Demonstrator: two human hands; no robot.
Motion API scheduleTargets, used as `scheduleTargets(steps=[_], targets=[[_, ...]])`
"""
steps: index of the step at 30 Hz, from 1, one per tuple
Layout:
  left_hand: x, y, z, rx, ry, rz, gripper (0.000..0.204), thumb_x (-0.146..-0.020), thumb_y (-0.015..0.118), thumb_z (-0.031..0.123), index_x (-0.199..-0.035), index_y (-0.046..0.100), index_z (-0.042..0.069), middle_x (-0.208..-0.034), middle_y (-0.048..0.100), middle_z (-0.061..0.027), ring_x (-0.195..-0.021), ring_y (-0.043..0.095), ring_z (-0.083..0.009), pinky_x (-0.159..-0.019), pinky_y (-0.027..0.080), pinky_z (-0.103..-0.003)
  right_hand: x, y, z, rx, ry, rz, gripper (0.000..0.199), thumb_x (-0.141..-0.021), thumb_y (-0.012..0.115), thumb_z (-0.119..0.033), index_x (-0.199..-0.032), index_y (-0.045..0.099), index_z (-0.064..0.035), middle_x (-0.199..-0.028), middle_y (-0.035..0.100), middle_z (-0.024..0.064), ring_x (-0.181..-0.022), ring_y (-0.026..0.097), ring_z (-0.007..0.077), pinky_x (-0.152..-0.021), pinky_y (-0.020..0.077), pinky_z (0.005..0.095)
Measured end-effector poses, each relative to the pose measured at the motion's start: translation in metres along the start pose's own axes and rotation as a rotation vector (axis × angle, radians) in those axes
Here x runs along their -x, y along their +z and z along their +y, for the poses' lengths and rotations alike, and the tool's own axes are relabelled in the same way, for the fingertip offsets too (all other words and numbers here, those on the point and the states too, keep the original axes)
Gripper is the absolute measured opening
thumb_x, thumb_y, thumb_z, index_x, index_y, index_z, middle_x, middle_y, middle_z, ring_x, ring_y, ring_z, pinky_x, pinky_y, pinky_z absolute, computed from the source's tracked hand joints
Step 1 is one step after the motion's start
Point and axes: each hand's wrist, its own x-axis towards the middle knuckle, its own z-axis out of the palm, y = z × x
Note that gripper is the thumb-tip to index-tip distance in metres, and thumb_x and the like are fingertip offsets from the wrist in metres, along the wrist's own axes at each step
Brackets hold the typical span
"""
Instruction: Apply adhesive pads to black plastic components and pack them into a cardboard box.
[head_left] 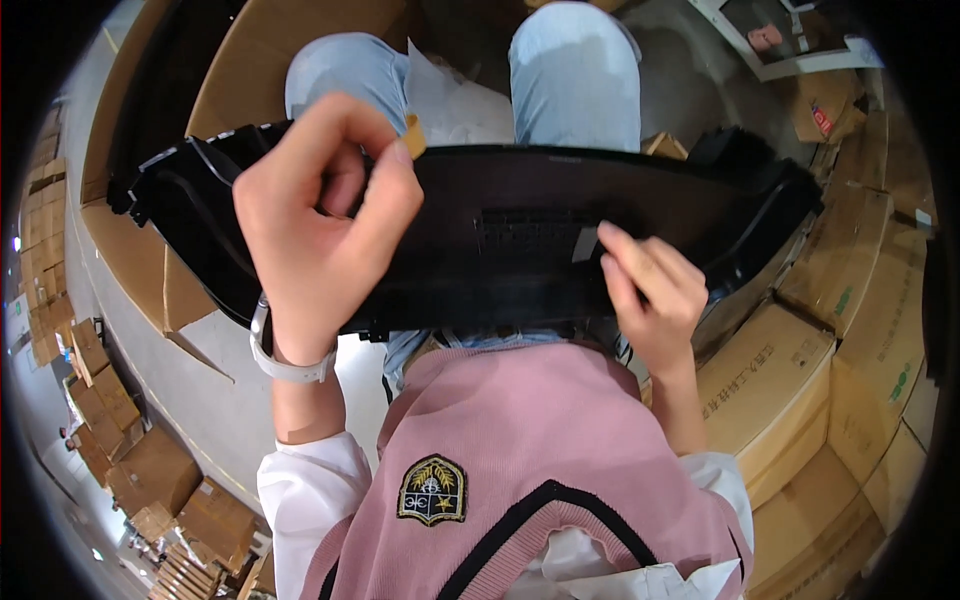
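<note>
"Where were the 2 hands?"

"Apart. The left hand [310, 255] was raised over the black plastic panel [440, 250], pinching a small yellow strip [415, 137] between thumb and forefinger at the panel's far edge."

"And the right hand [655, 295]?"

"Fingers curled, tips at the right side of a small grey label [584, 245] on the panel. Whether they gripped it or only touched it, I couldn't tell."

"Anything on the wrists?"

"A white wristband [290, 368] circled the left wrist."

"How did the panel lie?"

"Crosswise over the lap, the light-blue jeans [575, 80] showing beyond its far edge, the pink knitted vest [520, 410] on its near side."

"Further out?"

"An open cardboard box [290, 60] stood far left, stacked cartons [765, 365] filled the right, and wooden pallets [185, 575] lay near left."
</note>
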Motion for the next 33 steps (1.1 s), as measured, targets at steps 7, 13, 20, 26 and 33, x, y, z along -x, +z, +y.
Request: scheduleTargets(steps=[7,13,20,26,33], targets=[[0.001,-0.033,0.016,0.770,-0.430,-0.147,0.015,-0.081,0.055,0.016,-0.077,0.049,0.003,-0.065,0.043,0.0040,-0.054,0.032,-0.0028,-0.047,0.024,-0.020,-0.019,-0.036,-0.002,-0.006,-0.212,-0.362,0.015,-0.069,0.074,-0.006,-0.083,0.068,-0.0050,-0.065,0.056,0.0054,-0.057,0.056,0.0206,-0.049,0.0439,0.0300],[0.045,-0.061,0.016,1.435,-0.566,-0.177,0.024,-0.076,0.053,0.021,-0.066,0.040,0.004,-0.066,0.041,-0.0063,-0.051,0.030,-0.0114,-0.048,0.027,-0.024,-0.096,-0.067,-0.006,0.232,-0.244,-0.176,0.037,-0.071,0.073,-0.010,-0.106,0.063,-0.0025,-0.098,0.062,0.0138,-0.086,0.059,0.0316,-0.074,0.0483,0.0366],[0.099,-0.092,-0.015,1.352,-0.243,0.028,0.029,-0.073,0.064,0.016,-0.059,0.041,0.006,-0.052,0.053,-0.0136,-0.041,0.039,-0.0124,-0.039,0.032,-0.025,-0.140,-0.032,0.022,-0.335,0.030,-1.360,0.075,-0.094,0.044,-0.054,-0.145,0.025,-0.0021,-0.144,0.038,0.0193,-0.133,0.037,0.0314,-0.109,0.0299,0.0366],[0.142,-0.126,-0.053,1.488,-0.114,0.175,0.019,-0.068,0.048,0.012,-0.055,0.034,0.008,-0.041,0.039,-0.0052,-0.033,0.026,-0.0143,-0.032,0.021,-0.028,-0.162,-0.007,0.029,-0.323,0.053,-1.567,0.094,-0.083,0.061,-0.051,-0.149,0.013,-0.0032,-0.147,0.032,0.0210,-0.135,0.034,0.0316,-0.111,0.0272,0.0373],[0.204,-0.110,-0.108,1.142,-0.727,0.425,0.031,-0.088,0.052,0.034,-0.066,0.037,0.017,-0.053,0.030,0.0063,-0.042,0.024,-0.0039,-0.038,0.017,-0.021,-0.152,0.012,0.041,-0.625,0.159,-1.602,0.108,-0.073,0.072,-0.041,-0.147,0.008,0.0056,-0.149,0.026,0.0225,-0.137,0.029,0.0283,-0.112,0.0239,0.0350]])
